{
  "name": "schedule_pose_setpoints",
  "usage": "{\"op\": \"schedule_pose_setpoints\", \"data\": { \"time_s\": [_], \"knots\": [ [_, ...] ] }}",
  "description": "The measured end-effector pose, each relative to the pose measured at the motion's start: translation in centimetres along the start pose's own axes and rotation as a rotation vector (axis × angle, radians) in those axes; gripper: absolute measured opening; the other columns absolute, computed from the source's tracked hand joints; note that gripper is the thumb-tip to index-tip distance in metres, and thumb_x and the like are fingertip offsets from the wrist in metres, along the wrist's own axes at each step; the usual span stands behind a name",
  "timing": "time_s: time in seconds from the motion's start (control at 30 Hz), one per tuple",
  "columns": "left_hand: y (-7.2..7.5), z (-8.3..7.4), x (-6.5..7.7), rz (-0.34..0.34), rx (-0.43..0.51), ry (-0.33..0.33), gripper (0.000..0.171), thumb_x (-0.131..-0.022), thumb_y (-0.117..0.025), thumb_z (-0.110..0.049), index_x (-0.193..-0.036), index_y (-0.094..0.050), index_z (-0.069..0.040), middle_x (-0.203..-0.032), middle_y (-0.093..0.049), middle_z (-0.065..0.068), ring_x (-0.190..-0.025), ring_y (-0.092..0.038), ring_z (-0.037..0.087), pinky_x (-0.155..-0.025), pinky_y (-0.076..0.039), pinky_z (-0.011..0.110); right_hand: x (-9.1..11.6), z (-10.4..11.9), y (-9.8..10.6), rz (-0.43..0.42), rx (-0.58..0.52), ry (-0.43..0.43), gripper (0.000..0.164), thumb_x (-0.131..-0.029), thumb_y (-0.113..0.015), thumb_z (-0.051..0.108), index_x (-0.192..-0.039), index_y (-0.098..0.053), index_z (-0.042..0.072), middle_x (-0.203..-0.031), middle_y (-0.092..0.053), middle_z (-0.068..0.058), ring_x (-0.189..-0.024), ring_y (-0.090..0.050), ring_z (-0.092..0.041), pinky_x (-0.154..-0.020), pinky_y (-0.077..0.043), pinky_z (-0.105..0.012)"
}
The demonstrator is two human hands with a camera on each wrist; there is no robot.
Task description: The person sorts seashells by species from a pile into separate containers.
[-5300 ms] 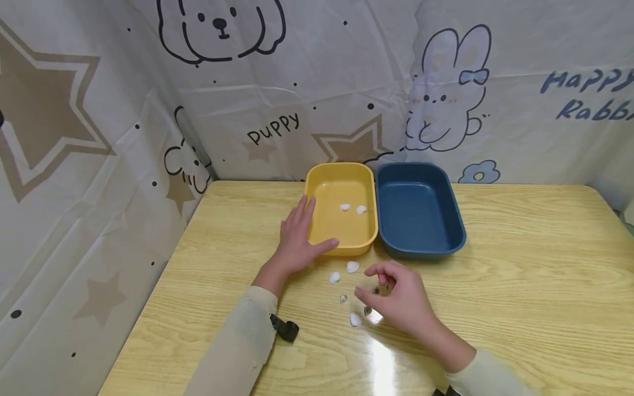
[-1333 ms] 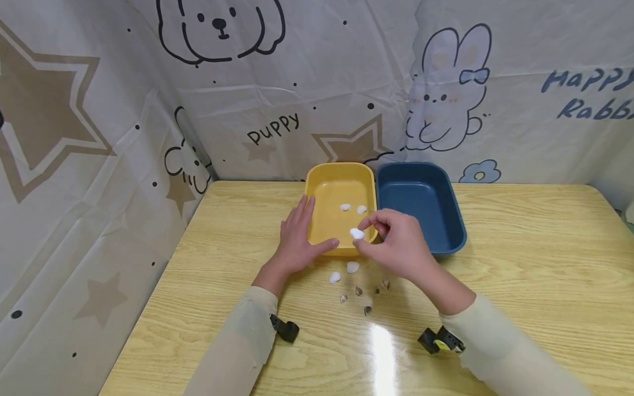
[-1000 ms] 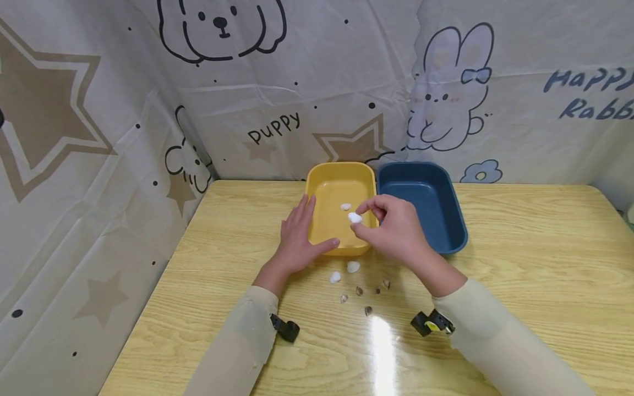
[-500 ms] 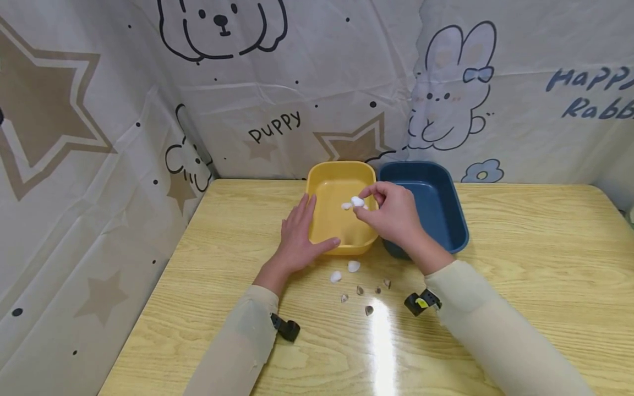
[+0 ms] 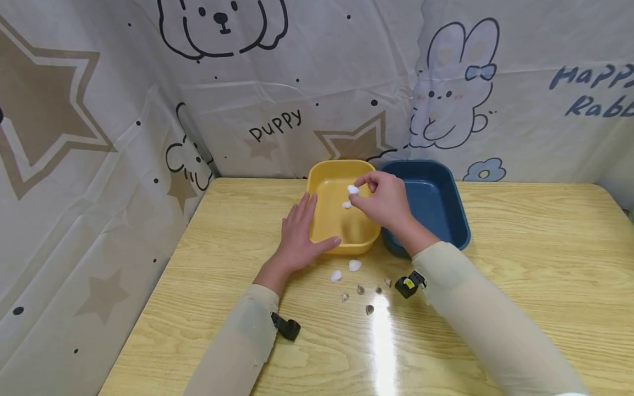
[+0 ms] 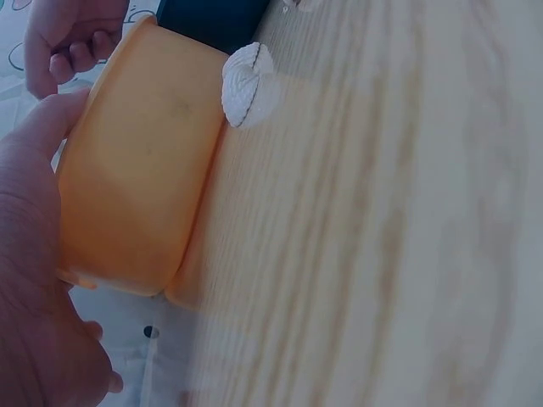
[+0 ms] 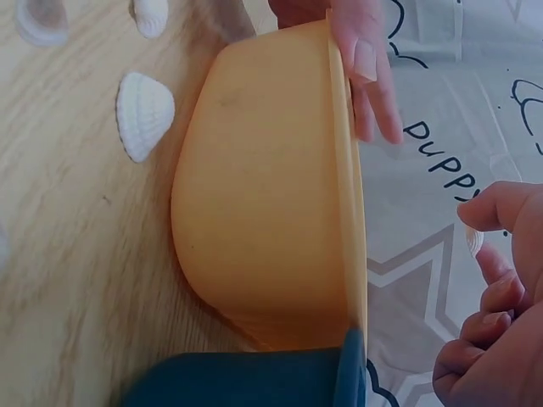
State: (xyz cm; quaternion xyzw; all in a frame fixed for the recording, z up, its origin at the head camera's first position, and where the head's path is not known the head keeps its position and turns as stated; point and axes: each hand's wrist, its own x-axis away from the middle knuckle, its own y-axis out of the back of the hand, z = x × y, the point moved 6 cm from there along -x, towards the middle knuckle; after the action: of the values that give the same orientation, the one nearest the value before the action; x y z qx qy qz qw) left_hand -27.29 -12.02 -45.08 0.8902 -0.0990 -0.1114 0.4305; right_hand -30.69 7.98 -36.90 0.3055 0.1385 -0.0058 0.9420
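My right hand (image 5: 383, 201) pinches a white seashell (image 5: 353, 189) between thumb and fingertips over the yellow tub (image 5: 329, 223). In the right wrist view this shell (image 7: 473, 241) is partly covered by the fingers. One white shell (image 5: 346, 205) lies on the tub's floor; the right hand blocks some of that floor. My left hand (image 5: 298, 236) rests on the tub's left side and near corner with straight, spread fingers, its thumb over the near rim. Two white shells (image 5: 354, 265) lie on the table before the tub, with several small brownish shells (image 5: 370, 309) closer to me.
A dark blue tub (image 5: 430, 209) stands against the yellow one's right side, under the right forearm. Its visible floor bears nothing. Both tubs sit near the back edge of the wooden table (image 5: 535, 264), before a printed cloth (image 5: 307, 55).
Over the last seconds the right hand took a white shell from the table and carried it forward over the yellow tub, towards its back. The left hand has kept its place.
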Motion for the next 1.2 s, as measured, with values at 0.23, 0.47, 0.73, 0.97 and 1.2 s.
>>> {"op": "schedule_pose_setpoints", "data": {
  "time_s": [0.23,0.47,0.73,0.97,1.2],
  "knots": [
    [0.1,-0.1,0.1,-0.001,0.011,-0.003,0.109,-0.083,-0.061,-0.073,-0.162,0.000,-0.029,-0.167,0.006,-0.006,-0.150,0.001,0.038,-0.112,0.000,0.064,-0.8,-0.7,-0.7,0.009,-0.016,-0.044,0.019,-0.086,-0.078,0.020,-0.100,-0.072,0.007,-0.072,-0.043,-0.009,-0.064,-0.044,-0.026,-0.054,-0.035,-0.033],
    [0.0,0.0,0.1,0.000,0.006,0.002,0.110,-0.083,-0.061,-0.073,-0.162,0.001,-0.030,-0.167,0.006,-0.005,-0.150,0.001,0.037,-0.113,0.000,0.063,-1.1,-2.2,-1.3,0.006,-0.056,-0.058,0.018,-0.085,-0.079,0.019,-0.098,-0.071,0.008,-0.074,-0.041,-0.008,-0.067,-0.042,-0.025,-0.058,-0.034,-0.034],
    [0.1,-0.1,0.0,-0.001,0.007,0.003,0.109,-0.083,-0.061,-0.073,-0.162,0.001,-0.029,-0.167,0.006,-0.005,-0.150,0.000,0.037,-0.113,0.000,0.063,-1.0,-3.5,-2.1,0.015,-0.086,-0.077,0.020,-0.085,-0.080,0.019,-0.099,-0.069,0.007,-0.077,-0.042,-0.008,-0.074,-0.043,-0.025,-0.063,-0.035,-0.035],
    [0.3,-0.3,0.0,-0.006,-0.007,0.000,0.110,-0.083,-0.063,-0.071,-0.162,-0.001,-0.026,-0.167,0.005,-0.003,-0.150,-0.001,0.038,-0.113,-0.001,0.064,-1.2,-3.8,-2.4,-0.013,-0.067,-0.054,0.021,-0.085,-0.080,0.019,-0.098,-0.069,0.007,-0.078,-0.042,-0.009,-0.074,-0.044,-0.026,-0.064,-0.036,-0.035],
    [0.2,-0.2,0.0,-0.014,-0.002,-0.006,0.110,-0.083,-0.065,-0.069,-0.162,-0.003,-0.024,-0.167,0.003,-0.002,-0.149,-0.003,0.039,-0.112,-0.002,0.065,-1.1,-3.9,-2.6,-0.043,-0.049,-0.058,0.021,-0.085,-0.080,0.017,-0.100,-0.069,0.007,-0.078,-0.043,-0.008,-0.074,-0.043,-0.025,-0.065,-0.035,-0.035]
  ]
}}
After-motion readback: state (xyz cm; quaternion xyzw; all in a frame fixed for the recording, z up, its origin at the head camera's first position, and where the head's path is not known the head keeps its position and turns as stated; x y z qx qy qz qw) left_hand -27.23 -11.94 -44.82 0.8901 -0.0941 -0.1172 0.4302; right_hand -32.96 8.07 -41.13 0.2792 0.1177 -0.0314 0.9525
